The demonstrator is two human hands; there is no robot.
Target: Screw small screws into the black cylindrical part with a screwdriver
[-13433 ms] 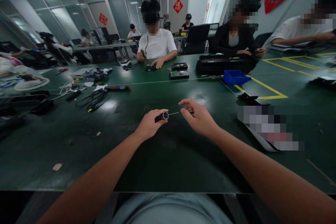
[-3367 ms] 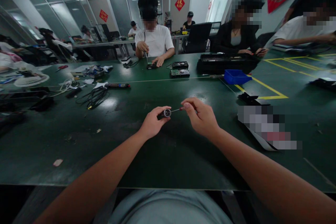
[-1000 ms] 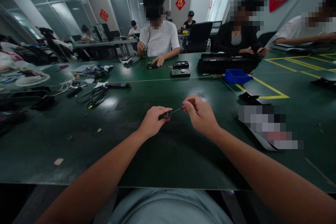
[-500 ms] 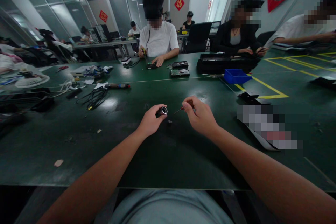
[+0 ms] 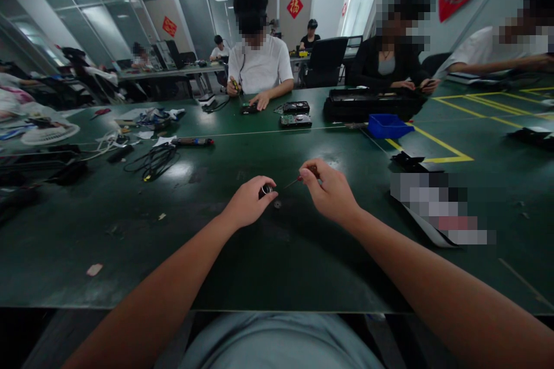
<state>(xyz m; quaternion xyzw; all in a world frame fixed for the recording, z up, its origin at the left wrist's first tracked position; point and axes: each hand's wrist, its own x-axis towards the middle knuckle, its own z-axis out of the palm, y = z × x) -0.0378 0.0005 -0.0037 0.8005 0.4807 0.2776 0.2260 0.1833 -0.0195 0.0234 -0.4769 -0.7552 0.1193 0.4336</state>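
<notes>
My left hand (image 5: 248, 203) is closed round a short black cylinder with a pale metallic rim (image 5: 265, 189); its rim faces right and the rest is hidden by my fingers. My right hand (image 5: 328, 187) grips a screwdriver (image 5: 292, 183) by its reddish-brown handle. The thin shaft points left and down toward the cylinder, its tip apart from it. A small grey round part (image 5: 277, 204) lies on the green tabletop (image 5: 277, 271), just below the gap between my hands.
At left lie a black cable coil (image 5: 151, 161), a pen-shaped tool (image 5: 193, 142) and cluttered parts. Two drive-like units (image 5: 295, 120), a long black housing (image 5: 374, 105) and a blue bin (image 5: 388, 126) stand farther back. A co-worker (image 5: 259, 63) works opposite; others sit around.
My left hand has tilted the cylinder, so its rim faces me less squarely and sits slightly lower and left. The right hand with the screwdriver has stayed almost still.
</notes>
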